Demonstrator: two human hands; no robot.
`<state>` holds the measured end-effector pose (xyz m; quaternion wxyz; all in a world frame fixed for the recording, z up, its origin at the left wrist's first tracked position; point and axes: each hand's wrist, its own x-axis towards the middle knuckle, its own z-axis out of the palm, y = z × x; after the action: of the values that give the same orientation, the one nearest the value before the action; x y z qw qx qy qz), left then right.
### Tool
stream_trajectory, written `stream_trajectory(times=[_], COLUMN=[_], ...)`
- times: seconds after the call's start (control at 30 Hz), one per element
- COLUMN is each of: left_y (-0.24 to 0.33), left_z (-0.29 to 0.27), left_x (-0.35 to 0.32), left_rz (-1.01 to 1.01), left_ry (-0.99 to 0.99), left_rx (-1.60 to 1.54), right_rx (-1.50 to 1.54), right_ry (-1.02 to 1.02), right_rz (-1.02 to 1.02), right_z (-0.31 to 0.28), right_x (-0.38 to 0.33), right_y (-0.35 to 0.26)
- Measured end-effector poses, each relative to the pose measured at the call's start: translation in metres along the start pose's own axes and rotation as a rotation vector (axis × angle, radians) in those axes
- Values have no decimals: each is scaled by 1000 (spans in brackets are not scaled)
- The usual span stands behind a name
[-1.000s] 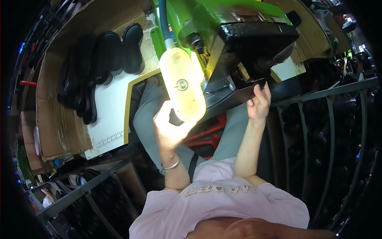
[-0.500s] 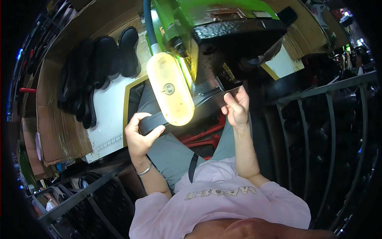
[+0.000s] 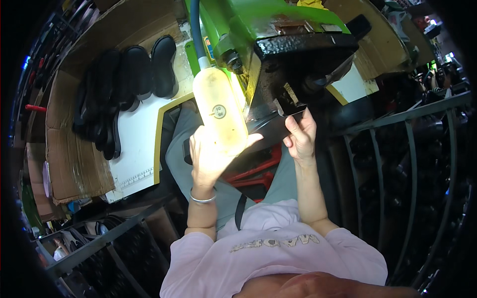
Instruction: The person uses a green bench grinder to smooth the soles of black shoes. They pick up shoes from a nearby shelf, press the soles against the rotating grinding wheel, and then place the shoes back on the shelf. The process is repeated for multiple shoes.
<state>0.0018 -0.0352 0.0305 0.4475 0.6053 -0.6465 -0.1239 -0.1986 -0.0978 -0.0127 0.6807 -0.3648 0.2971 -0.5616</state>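
1. Head view, middle of the frame: the left hand (image 3: pixel 211 154) is spread, thumb out to the right, at the lower end of a lit yellow lamp (image 3: pixel 218 107); the lamp covers part of it, so I cannot tell whether it grips anything; a silver bracelet (image 3: pixel 202 199) rings its wrist.
2. Head view, right of centre: the right hand (image 3: pixel 301 133) has thumb and fingers pinched on the right end of a long black strip (image 3: pixel 267 128); the strip runs down and left behind the lamp, below a green machine (image 3: pixel 298 15) with a black underside.
3. Head view, upper left of the frame: black shoe soles (image 3: pixel 164 67) lie bunched on a white surface (image 3: pixel 130 149) edged in yellow; a brown cardboard box (image 3: pixel 74 169) stands around them.
4. Head view, lower middle and right: a red frame (image 3: pixel 254 168) shows between the person's legs; a grey metal rack (image 3: pixel 392 120) stands at the right.
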Motion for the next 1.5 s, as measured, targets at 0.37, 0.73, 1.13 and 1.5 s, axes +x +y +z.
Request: stream_trajectory(times=[0.37,0.73,1.13,1.5], left_y=[-51,-36,-7,-3], left_z=[-14,-9,21,-8], left_x=[-31,-38,10,7], left_rz=[-319,-272,172,-147], left_ry=[-265,-149,106,-138], left_rx=[-94,-318,-116,-388], right_rx=[-142,-238,10,69], right_ry=[-46,-148,-6,-45], right_rz=[6,-53,44,89], right_z=[16,17,-2,7], right_x=[-17,-17,2,-14], right_y=[16,26,-7,9])
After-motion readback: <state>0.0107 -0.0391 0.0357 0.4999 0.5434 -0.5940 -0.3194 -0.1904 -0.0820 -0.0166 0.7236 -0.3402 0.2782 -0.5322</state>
